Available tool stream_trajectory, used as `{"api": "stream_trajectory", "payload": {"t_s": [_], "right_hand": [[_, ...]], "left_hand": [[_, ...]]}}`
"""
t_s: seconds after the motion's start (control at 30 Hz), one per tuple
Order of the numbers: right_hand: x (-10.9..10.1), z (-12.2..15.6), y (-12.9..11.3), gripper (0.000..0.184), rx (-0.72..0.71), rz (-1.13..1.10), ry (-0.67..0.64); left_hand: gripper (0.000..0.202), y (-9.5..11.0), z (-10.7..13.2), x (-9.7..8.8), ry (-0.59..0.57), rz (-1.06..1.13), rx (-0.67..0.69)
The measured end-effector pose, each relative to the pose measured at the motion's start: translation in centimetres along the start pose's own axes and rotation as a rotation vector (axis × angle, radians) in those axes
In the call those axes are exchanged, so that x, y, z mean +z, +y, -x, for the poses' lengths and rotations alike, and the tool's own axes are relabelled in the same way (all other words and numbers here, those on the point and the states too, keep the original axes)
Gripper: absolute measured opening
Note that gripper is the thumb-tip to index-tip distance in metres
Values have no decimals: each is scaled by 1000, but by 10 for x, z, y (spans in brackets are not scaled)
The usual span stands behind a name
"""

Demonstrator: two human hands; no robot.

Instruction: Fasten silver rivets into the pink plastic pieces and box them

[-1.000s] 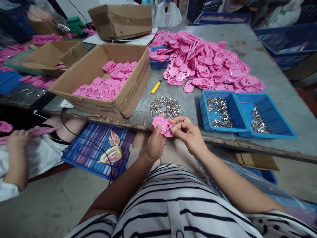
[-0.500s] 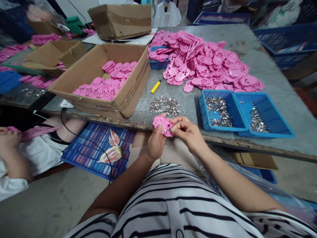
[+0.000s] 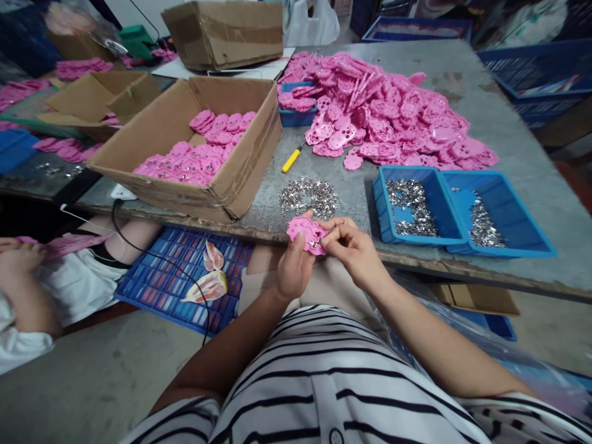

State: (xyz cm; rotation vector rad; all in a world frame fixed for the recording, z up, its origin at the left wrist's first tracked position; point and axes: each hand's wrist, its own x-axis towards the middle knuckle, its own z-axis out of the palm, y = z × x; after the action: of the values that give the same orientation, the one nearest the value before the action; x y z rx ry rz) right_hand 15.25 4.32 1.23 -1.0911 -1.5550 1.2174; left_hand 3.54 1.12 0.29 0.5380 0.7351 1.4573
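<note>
My left hand point(image 3: 292, 266) grips a pink plastic flower-shaped piece point(image 3: 305, 233) just below the table's front edge. My right hand point(image 3: 352, 248) is closed in a pinch against the right side of that piece; what its fingertips hold is too small to make out. A loose pile of small shiny metal parts point(image 3: 309, 197) lies on the grey table right above my hands.
Two blue trays point(image 3: 462, 213) of metal parts sit at the right. A large heap of pink pieces point(image 3: 388, 117) and a yellow-handled tool point(image 3: 291, 162) lie behind. An open cardboard box point(image 3: 240, 172) with pink pieces stands at the left. Another person's hand point(image 3: 18, 262) works at the far left.
My hands and the pink piece have stayed almost in place, with small finger movement. The other person's hand at the left has shifted slightly.
</note>
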Motion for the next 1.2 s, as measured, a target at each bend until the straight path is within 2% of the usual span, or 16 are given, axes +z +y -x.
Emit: {"api": "stream_trajectory", "payload": {"t_s": [0.17,0.37,0.5,0.6,0.7,0.8,0.9,0.97,1.1,1.2], "right_hand": [[1,0,3,10,-110,70,96],[-10,-3,-1,18,28,-116,-4],[-14,-7,3,20,69,-113,70],[-19,-10,12,19,69,-33,137],[-25,-12,24,17,94,68,148],[-30,-12,36,15,113,185,141],[-33,-14,43,8,57,340,136],[-31,-18,44,7,7,455,96],[-20,-28,41,6,-78,683,-70],[-12,-32,37,8,-84,694,-109]], "left_hand": [[41,2,-1,1,2,36,-7],[40,4,-5,6,43,82,-56],[40,12,-19,1,125,108,-95],[43,24,-31,-9,204,105,-75],[44,33,-35,-19,244,117,-30],[44,35,-32,-25,257,133,-39],[44,32,-30,-27,263,147,-59],[43,30,-30,-26,266,150,-69],[41,28,-31,-26,254,143,-88],[36,24,-28,-27,220,89,-74]]}}
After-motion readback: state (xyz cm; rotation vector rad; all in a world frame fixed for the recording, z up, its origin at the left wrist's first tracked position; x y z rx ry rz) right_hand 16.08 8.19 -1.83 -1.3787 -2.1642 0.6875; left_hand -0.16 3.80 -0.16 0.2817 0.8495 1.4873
